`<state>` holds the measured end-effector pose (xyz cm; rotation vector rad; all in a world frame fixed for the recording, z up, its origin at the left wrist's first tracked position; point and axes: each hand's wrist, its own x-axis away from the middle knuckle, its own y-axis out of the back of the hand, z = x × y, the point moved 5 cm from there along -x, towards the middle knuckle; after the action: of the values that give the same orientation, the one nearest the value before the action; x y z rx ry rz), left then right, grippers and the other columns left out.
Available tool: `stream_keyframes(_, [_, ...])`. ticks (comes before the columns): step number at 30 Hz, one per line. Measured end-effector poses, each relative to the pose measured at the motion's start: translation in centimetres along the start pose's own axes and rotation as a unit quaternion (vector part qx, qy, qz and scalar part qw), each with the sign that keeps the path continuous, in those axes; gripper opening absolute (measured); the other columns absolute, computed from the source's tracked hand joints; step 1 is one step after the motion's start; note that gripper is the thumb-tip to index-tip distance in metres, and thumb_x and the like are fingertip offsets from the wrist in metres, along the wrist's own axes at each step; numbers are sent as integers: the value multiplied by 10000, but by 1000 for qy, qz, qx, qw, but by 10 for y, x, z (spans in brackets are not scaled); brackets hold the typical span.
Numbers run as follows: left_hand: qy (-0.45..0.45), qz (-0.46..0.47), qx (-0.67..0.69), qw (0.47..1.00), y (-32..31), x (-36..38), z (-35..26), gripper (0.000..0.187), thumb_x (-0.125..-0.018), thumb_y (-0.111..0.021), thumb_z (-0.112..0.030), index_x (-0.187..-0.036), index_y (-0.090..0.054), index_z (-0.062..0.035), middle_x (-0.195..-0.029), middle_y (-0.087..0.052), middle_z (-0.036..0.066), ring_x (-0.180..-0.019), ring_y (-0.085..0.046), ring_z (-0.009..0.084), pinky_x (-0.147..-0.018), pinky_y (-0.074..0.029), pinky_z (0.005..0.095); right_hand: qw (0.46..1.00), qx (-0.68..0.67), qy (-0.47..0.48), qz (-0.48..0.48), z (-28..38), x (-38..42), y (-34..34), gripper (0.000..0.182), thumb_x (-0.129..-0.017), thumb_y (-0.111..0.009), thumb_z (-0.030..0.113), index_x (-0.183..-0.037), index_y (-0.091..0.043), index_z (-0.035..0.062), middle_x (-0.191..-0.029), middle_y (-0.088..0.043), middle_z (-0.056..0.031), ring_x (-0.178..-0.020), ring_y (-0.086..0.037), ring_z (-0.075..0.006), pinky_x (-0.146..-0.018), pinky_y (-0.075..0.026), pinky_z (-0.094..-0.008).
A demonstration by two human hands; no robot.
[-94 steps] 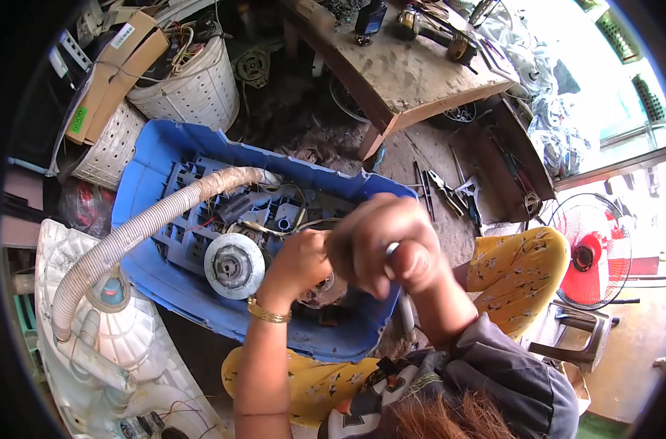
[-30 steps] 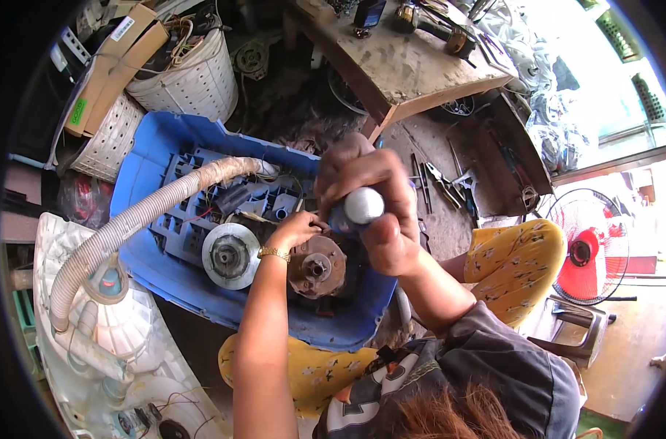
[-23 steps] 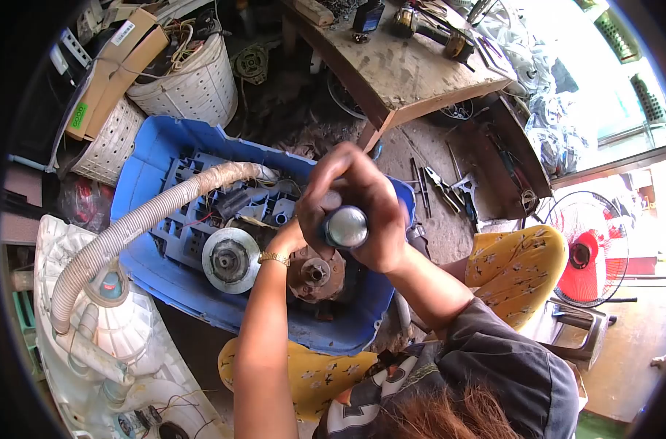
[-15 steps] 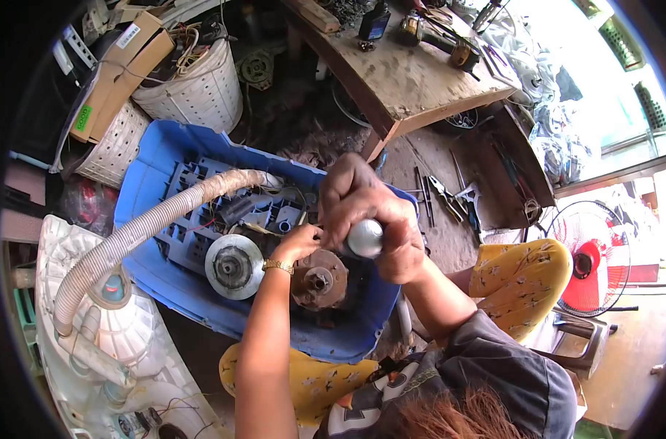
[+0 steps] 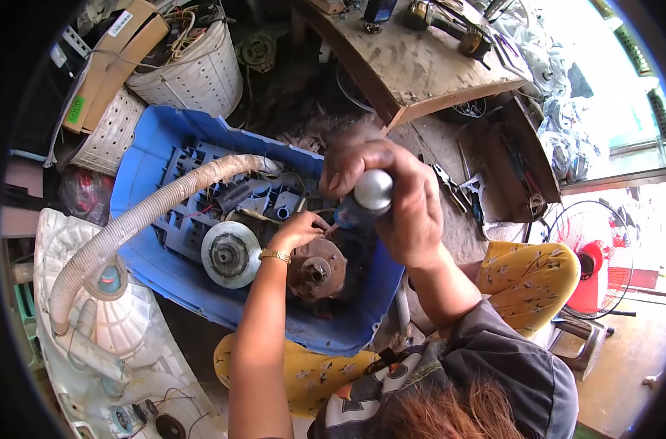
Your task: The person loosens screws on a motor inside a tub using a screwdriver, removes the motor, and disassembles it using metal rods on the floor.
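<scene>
My right hand (image 5: 406, 194) is wrapped round a hand tool with a rounded silver end (image 5: 374, 189), raised toward the camera. A bluish part of the tool shows below that end; its working tip is hidden. My left hand (image 5: 301, 230), with a gold bracelet at the wrist, reaches over a rusty round machine part (image 5: 317, 269) with a central shaft. Its fingers are bent together at the part's upper edge; what they hold is hidden. Left of it sits a silver pulley (image 5: 230, 254). Both parts are inside a blue plastic housing (image 5: 146, 143).
A ribbed hose (image 5: 150, 205) arches across the housing. A white plastic panel (image 5: 157, 351) lies at the left. A wooden table (image 5: 420, 73) bears a power tool (image 5: 457, 35). Pliers (image 5: 453, 190) lie on the floor near an open toolbox (image 5: 494, 157). A red fan (image 5: 589, 263) stands right.
My right hand and the silver-ended tool have shifted upward and slightly right in view. My left hand has moved slightly upward, its fingers more extended at the rusty part's upper edge.
</scene>
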<state>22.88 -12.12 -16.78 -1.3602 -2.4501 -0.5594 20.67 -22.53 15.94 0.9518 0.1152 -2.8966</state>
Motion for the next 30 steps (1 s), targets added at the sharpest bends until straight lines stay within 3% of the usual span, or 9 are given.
stream_keyframes(2, [7,-10,-21,1000,7,9,-25,177,-757,-628,-17,-920,-695,-30,-862,-695,87,-791,-635,133,-722,-483,281,972,-163,-167,-8,-3,7,-5,647,-894,-310,631,-860,-505,15,-610,-498,-96,-538,-492,-149,-519,-354,-231])
stream_keyframes(4, [2,-18,-26,1000,13,13,-38,188,-753,-631,-22,-928,-696,-38,-866,-695,89,-795,-637,133,-725,-482,282,956,-218,-195,-1,-5,8,-7,684,-850,-338,688,-952,-455,22,-536,-458,-71,-462,-474,-128,-471,-355,-219])
stream_keyframes(7, [-33,-21,32,999,12,8,-24,209,-743,-636,-25,-943,-695,-44,-876,-697,90,-796,-640,134,-727,-482,282,994,-103,-27,14,-7,0,-7,684,-797,-478,681,-1005,-417,33,-644,-498,-84,-470,-472,-115,-460,-365,-217])
stream_keyframes(13, [-45,45,37,997,-6,-22,32,190,-733,-679,-93,-916,-701,-52,-866,-693,107,-815,-641,164,-748,-478,305,995,-97,-16,-13,-10,0,-3,595,-828,-475,637,-970,-455,60,-697,-495,-71,-521,-460,-115,-460,-370,-223])
stream_keyframes(14, [-2,26,-47,999,4,2,-21,189,-729,-687,-106,-911,-703,-56,-864,-692,110,-818,-642,172,-751,-477,309,996,-92,-9,-11,-9,-2,-1,582,-841,-450,637,-973,-464,70,-682,-490,-66,-499,-451,-115,-444,-373,-228])
stream_keyframes(21, [69,-21,-153,986,5,4,-30,117,-706,-707,-124,-818,-715,-90,-817,-676,130,-792,-650,251,-739,-491,360,997,-46,61,21,94,-24,86,520,-876,-464,551,-1071,-521,71,-761,-476,-88,-556,-439,-142,-456,-386,-244])
stream_keyframes(24, [64,-48,-177,981,5,7,-34,115,-704,-716,-163,-805,-714,-111,-817,-674,124,-802,-646,263,-738,-492,367,976,198,44,-81,87,-5,158,468,-896,-481,474,-1093,-542,54,-823,-510,-105,-623,-479,-157,-530,-418,-254])
stream_keyframes(28, [41,-48,-198,978,4,7,-30,142,-691,-725,-226,-794,-713,-128,-834,-679,108,-815,-645,265,-734,-492,369,859,464,-153,-154,1,34,205,195,-901,-549,177,-990,-572,6,-869,-612,-104,-809,-525,-156,-755,-427,-289])
stream_keyframes(30, [73,-61,-206,974,8,6,-29,157,-683,-728,-248,-794,-714,-139,-840,-680,100,-824,-645,262,-732,-492,369,792,565,-218,-72,-63,87,243,136,-876,-561,153,-900,-547,20,-856,-602,-186,-763,-611,-297,-683,-464,-353])
